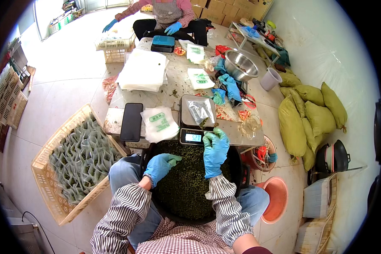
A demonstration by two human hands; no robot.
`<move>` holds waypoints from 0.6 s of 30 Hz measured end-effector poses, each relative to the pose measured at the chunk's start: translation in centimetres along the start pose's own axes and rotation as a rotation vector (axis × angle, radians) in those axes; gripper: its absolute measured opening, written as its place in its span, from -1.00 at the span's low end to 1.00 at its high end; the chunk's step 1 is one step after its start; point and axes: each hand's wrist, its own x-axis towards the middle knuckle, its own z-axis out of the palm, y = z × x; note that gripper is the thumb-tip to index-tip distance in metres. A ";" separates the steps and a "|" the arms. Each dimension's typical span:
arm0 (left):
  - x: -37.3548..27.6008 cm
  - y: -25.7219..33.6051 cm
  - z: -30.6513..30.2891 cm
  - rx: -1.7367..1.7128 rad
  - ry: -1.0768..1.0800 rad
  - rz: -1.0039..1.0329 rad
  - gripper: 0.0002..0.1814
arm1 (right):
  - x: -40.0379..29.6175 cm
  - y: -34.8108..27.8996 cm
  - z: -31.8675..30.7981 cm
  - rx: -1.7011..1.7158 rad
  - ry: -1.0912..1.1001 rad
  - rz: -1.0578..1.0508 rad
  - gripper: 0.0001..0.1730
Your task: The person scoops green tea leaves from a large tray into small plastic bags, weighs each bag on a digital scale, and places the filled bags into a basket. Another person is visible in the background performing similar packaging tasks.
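Observation:
My right hand (216, 152), in a blue glove with green-stained fingertips, is raised over the near edge of a digital scale (184, 116) with a lit display. Its fingers are bent close together; whether they pinch anything is unclear. Just beyond them, a small dark-green leafy clump (203, 122) lies at the near end of a clear plastic bag (199, 109) on the scale's plate. My left hand (162, 166), also gloved, hangs over a black tub (149, 203) of dark-green dried leaf material (184, 184). Its fingers are drawn together and point right; their grip is hidden.
Left of the scale lie printed bags (160, 123) and a black phone (131, 122). A crate (79, 208) of filled bags (82, 158) stands at left. Across the table (177, 85) sits a co-worker (168, 16). A steel bowl (239, 65), pink bucket (276, 200) and green sacks (317, 117) are right.

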 end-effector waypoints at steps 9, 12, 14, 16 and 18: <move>0.0 0.5 0.4 -0.042 0.366 0.463 -0.52 | 9.8 -0.4 0.4 -0.068 -0.353 -0.128 -0.86; -1.2 4.6 -1.4 0.137 0.429 0.475 0.06 | 11.0 -4.9 -6.8 -0.072 -0.699 -0.174 -0.86; -0.6 6.7 -0.8 0.171 0.345 0.641 0.14 | 10.5 -7.4 -9.4 -0.044 -0.865 -0.272 -0.85; -0.2 5.5 1.2 -0.180 -0.052 0.599 0.02 | 9.9 -7.6 -10.6 0.081 -1.079 -0.269 -0.81; -1.2 3.5 2.7 -0.328 -0.218 0.300 -0.30 | 10.1 -7.2 -11.8 0.129 -1.170 -0.264 -0.78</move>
